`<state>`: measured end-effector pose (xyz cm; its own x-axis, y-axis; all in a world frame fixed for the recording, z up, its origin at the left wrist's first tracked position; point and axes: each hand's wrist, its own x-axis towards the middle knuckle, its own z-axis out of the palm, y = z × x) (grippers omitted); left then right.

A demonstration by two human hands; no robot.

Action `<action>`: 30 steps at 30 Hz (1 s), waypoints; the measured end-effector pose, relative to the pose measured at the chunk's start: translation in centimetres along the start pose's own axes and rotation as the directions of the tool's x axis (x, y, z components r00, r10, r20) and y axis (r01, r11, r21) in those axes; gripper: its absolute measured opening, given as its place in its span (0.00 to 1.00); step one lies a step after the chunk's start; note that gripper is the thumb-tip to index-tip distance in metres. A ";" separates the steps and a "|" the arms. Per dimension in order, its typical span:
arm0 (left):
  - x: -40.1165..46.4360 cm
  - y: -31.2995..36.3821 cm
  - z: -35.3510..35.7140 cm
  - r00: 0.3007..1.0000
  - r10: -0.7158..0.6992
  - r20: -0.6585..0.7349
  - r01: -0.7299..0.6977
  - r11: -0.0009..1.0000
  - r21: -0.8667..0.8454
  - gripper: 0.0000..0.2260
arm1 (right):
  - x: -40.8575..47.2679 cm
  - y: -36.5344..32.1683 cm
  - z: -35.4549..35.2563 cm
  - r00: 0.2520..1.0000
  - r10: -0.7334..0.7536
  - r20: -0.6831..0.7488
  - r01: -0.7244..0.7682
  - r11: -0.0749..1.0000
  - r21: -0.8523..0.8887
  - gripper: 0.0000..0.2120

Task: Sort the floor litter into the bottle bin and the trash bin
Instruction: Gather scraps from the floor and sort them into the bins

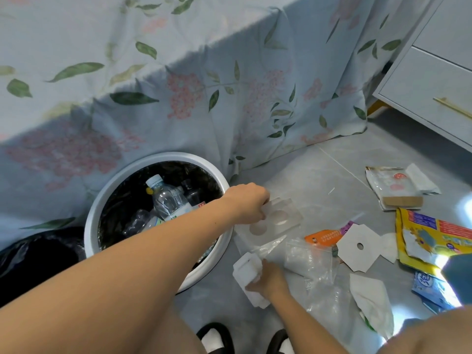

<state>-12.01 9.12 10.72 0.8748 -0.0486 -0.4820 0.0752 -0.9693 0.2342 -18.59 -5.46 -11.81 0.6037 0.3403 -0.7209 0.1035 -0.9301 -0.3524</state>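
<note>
A white round bin (120, 177) with a black liner holds several clear plastic bottles (168, 200). Just right of its rim, my left hand (249, 203) pinches a clear plastic blister tray (273, 221) with two round hollows, lifted at one edge. Nearer me, my right hand (268, 277) grips a white foam block (249, 274) on the grey floor. A black bag-lined trash bin (35, 256) sits at the lower left, partly behind my left forearm.
Litter lies on the floor to the right: a clear zip bag (311, 261), an orange wrapper (324, 237), white card with a hole (358, 247), tissue (373, 305), a yellow packet (431, 238), a blue packet (431, 287), a foil pouch (393, 187). Floral bed sheet (229, 85) behind; white drawer unit (434, 80) right.
</note>
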 end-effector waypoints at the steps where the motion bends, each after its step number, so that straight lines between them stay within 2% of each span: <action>1: 0.0 0.0 -0.1 1.000 -0.002 -0.008 0.002 1.000 -0.029 0.11 | -0.2 0.2 -0.7 1.000 -0.012 0.029 0.010 0.998 0.061 0.29; 4: 0.0 0.0 -0.4 0.999 -0.010 -0.038 0.005 0.993 -0.122 0.09 | -0.9 0.9 -3.4 0.997 -0.040 0.066 0.022 0.967 0.253 0.25; 8: -0.5 0.3 -1.4 0.989 -0.011 -0.144 -0.026 0.967 -0.255 0.09 | -2.4 0.3 -9.4 0.998 -0.055 -0.036 0.064 0.939 0.337 0.26; 12: -1.7 0.7 -3.4 0.951 -0.058 -0.305 -0.054 0.937 -0.346 0.12 | -4.9 -2.1 -17.7 0.988 -0.148 -0.044 0.154 0.961 0.229 0.25; 15: -2.9 0.7 -4.8 0.917 -0.097 -0.386 -0.049 0.935 -0.352 0.11 | -7.4 -4.0 -23.9 0.965 -0.219 -0.143 0.232 0.969 0.081 0.25; 18: -4.3 0.5 -5.9 0.887 -0.168 -0.431 -0.015 0.921 -0.389 0.10 | -10.4 -5.5 -28.1 0.941 -0.237 -0.241 0.244 0.970 0.000 0.18; 23: -7.7 0.0 -8.2 0.815 -0.337 -0.471 0.085 0.874 -0.478 0.09 | -14.3 -8.0 -29.6 0.903 -0.216 -0.373 0.287 0.946 0.148 0.15; 27: -11.5 -1.5 -9.0 0.740 -0.450 -0.500 0.148 0.834 -0.531 0.07 | -16.0 -10.6 -28.7 0.884 -0.280 -0.375 0.347 0.930 0.123 0.13; 30: -14.9 -3.1 -9.2 0.654 -0.524 -0.545 0.148 0.795 -0.588 0.06 | -17.2 -13.4 -27.8 0.848 -0.358 -0.390 0.435 0.892 0.127 0.08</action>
<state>-20.92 15.08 24.95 0.7938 0.6078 0.0220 0.4704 -0.6364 0.6114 -8.33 -2.72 21.87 0.7835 0.5678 -0.2524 0.2546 -0.6639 -0.7031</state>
